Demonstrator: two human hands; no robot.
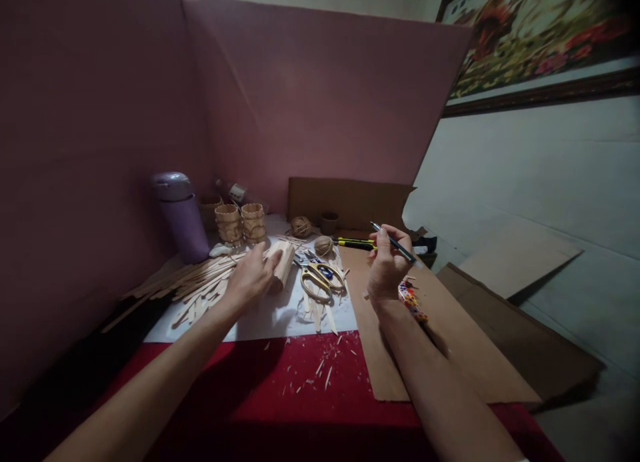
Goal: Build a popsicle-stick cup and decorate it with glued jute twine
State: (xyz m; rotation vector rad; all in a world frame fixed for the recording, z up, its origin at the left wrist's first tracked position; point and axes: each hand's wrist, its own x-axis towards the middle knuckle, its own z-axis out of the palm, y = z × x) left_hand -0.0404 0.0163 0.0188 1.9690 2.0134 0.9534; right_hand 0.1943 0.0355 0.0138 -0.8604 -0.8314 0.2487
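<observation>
My left hand (253, 275) is closed around a small holder made of wooden sticks (283, 261) lying on its side on the white sheet (270, 319). My right hand (387, 265) is raised over the brown cardboard (450, 342) and pinches a thin dark pen (397, 245), its tip pointing up and left. A beaded bracelet (413, 302) sits on my right wrist. Gold-handled scissors (320, 279) lie between my two hands. A pile of loose wooden sticks (195, 282) lies left of my left hand.
A purple flask (180, 215) stands at the back left beside two finished stick cups (241, 222). Twine balls (323, 245), a yellow utility knife (356, 243) and a small dark cup (329, 222) lie behind. Wood chips litter the red cloth (300, 395). A pink board (300, 95) walls the table.
</observation>
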